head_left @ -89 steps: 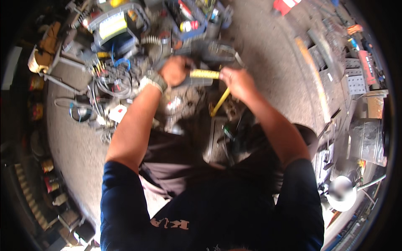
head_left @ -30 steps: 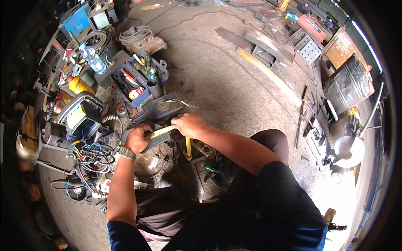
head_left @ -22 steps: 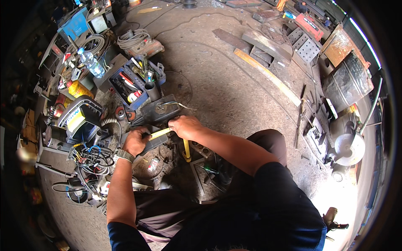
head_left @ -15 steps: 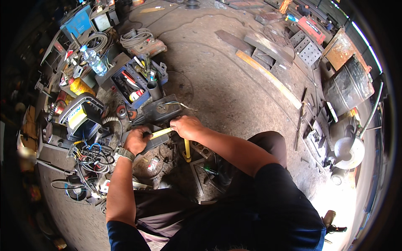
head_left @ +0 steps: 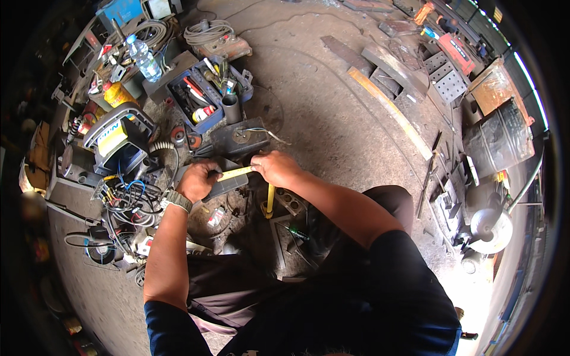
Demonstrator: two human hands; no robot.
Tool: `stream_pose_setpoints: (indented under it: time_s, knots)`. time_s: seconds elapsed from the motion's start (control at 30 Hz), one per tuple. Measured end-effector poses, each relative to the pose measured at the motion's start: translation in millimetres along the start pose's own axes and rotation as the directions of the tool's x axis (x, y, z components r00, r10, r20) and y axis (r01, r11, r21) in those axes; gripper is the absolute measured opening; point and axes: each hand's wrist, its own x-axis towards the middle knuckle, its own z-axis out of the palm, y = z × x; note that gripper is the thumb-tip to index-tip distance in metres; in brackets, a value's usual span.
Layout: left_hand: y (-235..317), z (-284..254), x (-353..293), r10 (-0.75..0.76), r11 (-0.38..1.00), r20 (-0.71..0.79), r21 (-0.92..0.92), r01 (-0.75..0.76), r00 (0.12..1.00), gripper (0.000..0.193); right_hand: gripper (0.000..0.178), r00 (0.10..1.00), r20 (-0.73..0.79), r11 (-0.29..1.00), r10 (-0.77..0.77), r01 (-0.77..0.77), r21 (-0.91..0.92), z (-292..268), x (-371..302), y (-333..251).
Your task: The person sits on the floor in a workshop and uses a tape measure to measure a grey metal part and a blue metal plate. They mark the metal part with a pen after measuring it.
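A person crouched over a cluttered workshop floor, both hands closed on a yellow tape stretched between them. The left hand pinched the tape's left end over a dark metal piece; the right hand gripped its right end, a yellow strip hanging below toward the near side. A blue toolbox lay farther off, a welder at left beside tangled cables, and a water bottle at far left.
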Motion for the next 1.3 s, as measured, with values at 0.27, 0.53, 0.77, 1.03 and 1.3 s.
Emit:
stream_pose_setpoints:
  time_s: [0.27, 0.53, 0.77, 1.03, 1.3]
  knots:
    - [-11, 2, -1, 0.000, 1.000, -0.025, -0.018, 0.000, 1.000, 0.018, 0.017, 1.000, -0.004, 1.000, -0.010, 0.010, 0.013, 2, 2, 0]
    - [-6, 1, 3, -0.006, 1.000, -0.039, 0.015, 0.006, 0.999, 0.018, 0.017, 1.000, -0.018, 1.000, -0.007, 0.007, 0.011, 0, 2, 3]
    - [-43, 13, 3, 0.050, 0.993, -0.099, 0.113, -0.038, 0.994, 0.034, 0.017, 1.000, 0.002, 0.979, 0.025, -0.025, 0.204, 6, 1, -1]
    - [-30, 12, 5, -0.018, 0.999, -0.010, -0.029, 0.018, 1.000, 0.014, 0.020, 1.000, -0.028, 1.000, 0.006, -0.007, -0.031, 13, 7, 8]
    - [-26, 11, 3, -0.075, 0.997, -0.029, -0.028, 0.075, 0.997, 0.018, 0.021, 0.998, -0.021, 0.997, -0.060, 0.059, -0.044, 11, 11, 11]
